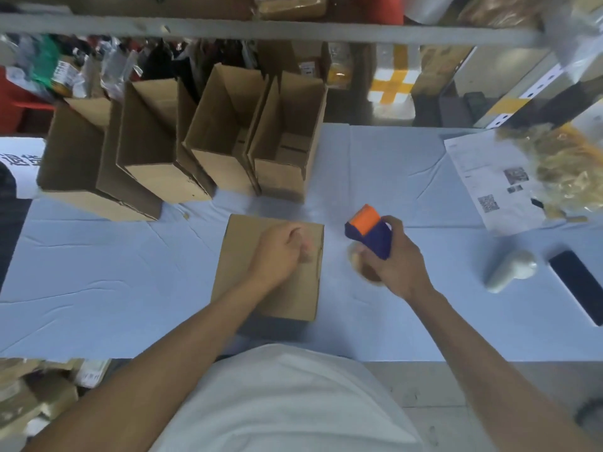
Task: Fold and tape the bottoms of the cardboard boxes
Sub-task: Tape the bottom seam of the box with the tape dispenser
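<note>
hands (280, 252) on box (241, 265), tape dispenser (370, 231)

QR codes on paper sheet (489, 187), print too blurred to read

A packing and shipping workroom: open cardboard boxes (182, 148) stand in a row on a cloth-covered table (98, 272), beside a printed sheet with QR codes (489, 184), a handheld barcode scanner (510, 270) and cluttered stock shelving (261, 31).
</note>
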The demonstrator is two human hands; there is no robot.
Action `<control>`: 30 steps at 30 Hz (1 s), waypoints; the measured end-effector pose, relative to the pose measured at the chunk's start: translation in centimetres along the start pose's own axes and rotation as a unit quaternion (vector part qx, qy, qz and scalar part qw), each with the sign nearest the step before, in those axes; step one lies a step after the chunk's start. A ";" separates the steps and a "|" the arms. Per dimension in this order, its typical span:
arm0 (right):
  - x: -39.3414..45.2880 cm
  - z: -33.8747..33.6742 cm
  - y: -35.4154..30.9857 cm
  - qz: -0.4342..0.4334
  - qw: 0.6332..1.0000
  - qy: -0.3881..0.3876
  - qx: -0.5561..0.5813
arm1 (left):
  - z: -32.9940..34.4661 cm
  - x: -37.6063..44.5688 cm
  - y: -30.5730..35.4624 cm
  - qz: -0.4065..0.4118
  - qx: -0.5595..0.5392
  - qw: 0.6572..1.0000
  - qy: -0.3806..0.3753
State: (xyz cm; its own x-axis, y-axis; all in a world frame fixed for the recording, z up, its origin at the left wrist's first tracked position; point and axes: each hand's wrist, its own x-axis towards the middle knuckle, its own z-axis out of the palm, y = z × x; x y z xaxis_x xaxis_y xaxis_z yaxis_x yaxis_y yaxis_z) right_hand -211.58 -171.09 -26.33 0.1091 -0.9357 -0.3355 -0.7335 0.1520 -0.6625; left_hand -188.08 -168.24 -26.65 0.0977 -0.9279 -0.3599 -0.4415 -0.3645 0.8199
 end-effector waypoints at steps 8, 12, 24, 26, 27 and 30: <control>-5.1 -0.1 -0.1 -0.071 0.996 -0.026 -0.047 | 0.7 0.2 5.3 -0.129 -0.225 0.945 -0.201; -4.9 -0.1 0.4 -0.116 0.989 -0.013 -0.095 | 0.7 -0.5 4.5 -0.145 -0.289 0.930 -0.174; -2.6 0.8 -0.8 -0.183 0.969 -0.060 -0.153 | 0.1 -0.6 3.1 -0.184 -0.153 0.971 -0.005; -1.9 0.6 -1.1 -0.196 0.961 -0.076 -0.179 | 0.2 -0.6 2.7 -0.170 -0.159 0.972 0.028; -1.5 0.4 -1.0 -0.206 0.954 -0.086 -0.200 | 0.4 -0.6 2.4 -0.167 -0.172 0.970 0.040; -1.0 -1.1 0.5 -0.213 0.944 -0.113 -0.226 | 1.0 -0.8 1.8 -0.177 -0.193 0.962 0.074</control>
State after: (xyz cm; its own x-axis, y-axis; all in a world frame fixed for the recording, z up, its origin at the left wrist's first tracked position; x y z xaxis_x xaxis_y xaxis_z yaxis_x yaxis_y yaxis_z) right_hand -212.82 -170.44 -25.58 0.5607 -0.7822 -0.2715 -0.7971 -0.4210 -0.4329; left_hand -189.83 -168.05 -25.37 0.3203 -0.7312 -0.6023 0.0035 -0.6349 0.7726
